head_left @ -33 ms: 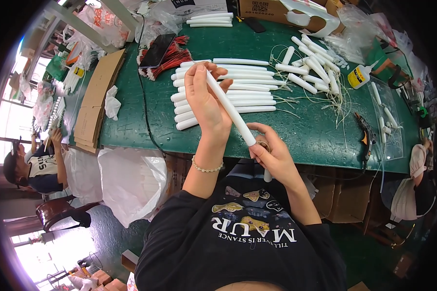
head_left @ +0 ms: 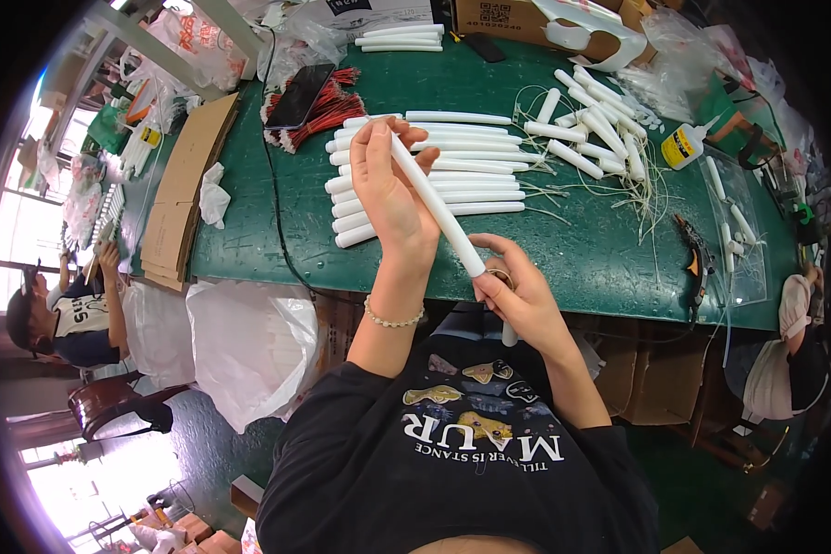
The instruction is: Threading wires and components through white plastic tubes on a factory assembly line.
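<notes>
My left hand (head_left: 392, 189) holds the upper part of a long white tube (head_left: 443, 214) against the palm, fingers curled loosely about it. The tube slants down to the right, over the table edge, to my right hand (head_left: 526, 303). There the right thumb and fingers pinch around its lower end. A thin loop, perhaps wire, shows by those fingers. Below the right hand sticks out the end of a short white piece (head_left: 509, 334), the rest hidden. Behind my left hand lies a row of similar white tubes (head_left: 475, 197), some with thin wires at their right ends.
Shorter white tubes (head_left: 600, 120) with tangled pale wires are heaped at the back right. Near them stand a yellow-labelled glue bottle (head_left: 681, 148) and a black-and-orange tool (head_left: 694, 263). A phone (head_left: 302, 97) rests on red wires (head_left: 328, 115). Folded cardboard (head_left: 189, 185) lies left.
</notes>
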Demonstrator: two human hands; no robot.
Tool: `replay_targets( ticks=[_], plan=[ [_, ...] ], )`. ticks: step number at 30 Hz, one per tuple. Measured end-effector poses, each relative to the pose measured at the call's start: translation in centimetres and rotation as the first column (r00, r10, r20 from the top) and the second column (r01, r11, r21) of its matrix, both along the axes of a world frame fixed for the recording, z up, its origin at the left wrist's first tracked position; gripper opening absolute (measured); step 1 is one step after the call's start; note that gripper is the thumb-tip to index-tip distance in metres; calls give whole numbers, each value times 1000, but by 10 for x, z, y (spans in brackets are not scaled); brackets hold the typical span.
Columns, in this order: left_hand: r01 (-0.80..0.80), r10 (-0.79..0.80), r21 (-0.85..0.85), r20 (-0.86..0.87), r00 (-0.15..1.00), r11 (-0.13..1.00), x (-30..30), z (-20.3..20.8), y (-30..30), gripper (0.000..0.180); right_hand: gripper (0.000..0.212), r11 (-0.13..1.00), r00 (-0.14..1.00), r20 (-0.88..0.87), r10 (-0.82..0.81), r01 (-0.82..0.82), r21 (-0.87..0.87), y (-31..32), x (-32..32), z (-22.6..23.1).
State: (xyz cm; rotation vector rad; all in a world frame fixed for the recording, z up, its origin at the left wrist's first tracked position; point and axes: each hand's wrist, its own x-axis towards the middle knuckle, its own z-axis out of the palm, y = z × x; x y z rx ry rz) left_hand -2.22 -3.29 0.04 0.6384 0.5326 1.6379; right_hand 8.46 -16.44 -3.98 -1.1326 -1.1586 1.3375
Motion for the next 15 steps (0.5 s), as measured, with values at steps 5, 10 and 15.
replay_targets(
  ticks=[5,10,15],
  plan=[
    [-23,23,-22,27,999,1000,-7,-5,9,21,39,1000,1000,7,0,0,5,0,-1,4],
    [22,-20,-26,55,998,999,-10,0,7,22,38,1000,1000,18,-2,2,-7,2,1,4],
    [54,-45,-64,131,990,996,-12,-1,12,23,38,1000,1000,4,3,-3,-13,3,0,4]
  ],
)
